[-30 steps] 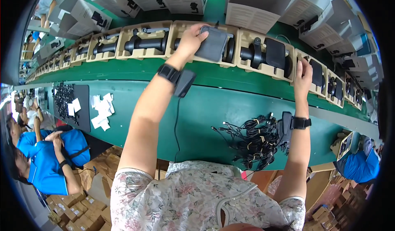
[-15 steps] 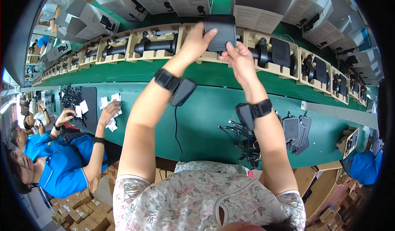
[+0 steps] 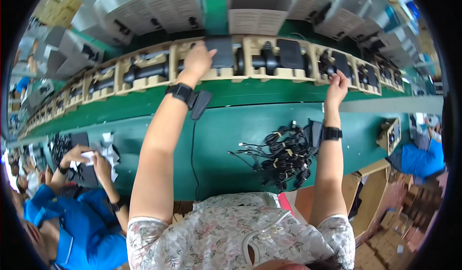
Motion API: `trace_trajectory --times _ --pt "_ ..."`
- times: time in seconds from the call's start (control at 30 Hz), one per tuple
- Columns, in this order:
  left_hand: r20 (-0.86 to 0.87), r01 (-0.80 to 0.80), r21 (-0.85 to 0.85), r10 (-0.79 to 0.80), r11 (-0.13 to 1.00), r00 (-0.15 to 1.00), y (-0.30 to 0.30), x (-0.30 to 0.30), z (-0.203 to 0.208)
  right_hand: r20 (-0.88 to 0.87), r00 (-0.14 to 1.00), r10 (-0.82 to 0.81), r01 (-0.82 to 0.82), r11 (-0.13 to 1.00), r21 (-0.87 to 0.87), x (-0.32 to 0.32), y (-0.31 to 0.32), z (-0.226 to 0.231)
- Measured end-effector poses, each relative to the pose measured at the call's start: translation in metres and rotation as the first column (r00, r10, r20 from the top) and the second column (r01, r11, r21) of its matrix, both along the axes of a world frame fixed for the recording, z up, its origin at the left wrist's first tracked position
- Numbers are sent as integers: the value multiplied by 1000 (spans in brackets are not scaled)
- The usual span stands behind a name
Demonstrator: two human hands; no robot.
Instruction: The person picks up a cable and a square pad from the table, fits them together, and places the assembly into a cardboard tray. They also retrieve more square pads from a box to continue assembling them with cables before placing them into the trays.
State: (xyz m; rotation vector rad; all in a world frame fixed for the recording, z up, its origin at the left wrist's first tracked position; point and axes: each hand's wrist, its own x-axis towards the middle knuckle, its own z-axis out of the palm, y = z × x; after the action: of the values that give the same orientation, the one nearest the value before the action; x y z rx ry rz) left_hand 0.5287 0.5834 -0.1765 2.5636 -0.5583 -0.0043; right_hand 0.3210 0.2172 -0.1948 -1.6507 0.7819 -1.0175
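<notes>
My left hand (image 3: 198, 62) is at the left edge of a flat black rectangular panel (image 3: 220, 52) lying in a beige moulded tray (image 3: 237, 78). Its thumb stands apart from the other fingers, which are blurred and partly hidden. Farther right, my right hand (image 3: 337, 88) has its fingertips drawn together at the front of another beige tray (image 3: 357, 88) with a black panel (image 3: 341, 62). What those fingertips hold, if anything, does not show. Between the hands stands a tray (image 3: 279, 75) with a black panel (image 3: 290, 53) and a black cylindrical part (image 3: 267, 60). Each wrist wears a black strap with a small device.
Open grey-white boxes (image 3: 257, 20) line the back behind the row of trays. A heap of black cables (image 3: 284, 157) lies on the green table (image 3: 231, 125); one cable hangs from my left wrist. At left, a co-worker in blue (image 3: 84, 212) handles white paper (image 3: 88, 157).
The black panel, held up in both hands earlier, now lies in the tray. My right hand has left it and moved right to another tray. The view has shifted to the right.
</notes>
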Motion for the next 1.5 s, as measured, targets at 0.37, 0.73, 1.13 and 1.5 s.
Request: trace_trajectory --times 0.37,0.73,1.13,1.5 --pt "444 -25 214 -75 976 893 -5 -52 33 -358 934 7 -304 542 -784 47 -41 -5" --pt "130 180 -184 -157 966 979 46 -256 -3 -696 551 -461 -728 143 -671 41 -26 19" --pt "-102 40 -208 -62 977 993 41 -309 -40 -686 609 -399 -645 255 -720 53 -26 12" --pt "-89 254 -312 -295 915 951 1 -330 -3 -692 461 556 -800 -77 -595 -86 162 21"
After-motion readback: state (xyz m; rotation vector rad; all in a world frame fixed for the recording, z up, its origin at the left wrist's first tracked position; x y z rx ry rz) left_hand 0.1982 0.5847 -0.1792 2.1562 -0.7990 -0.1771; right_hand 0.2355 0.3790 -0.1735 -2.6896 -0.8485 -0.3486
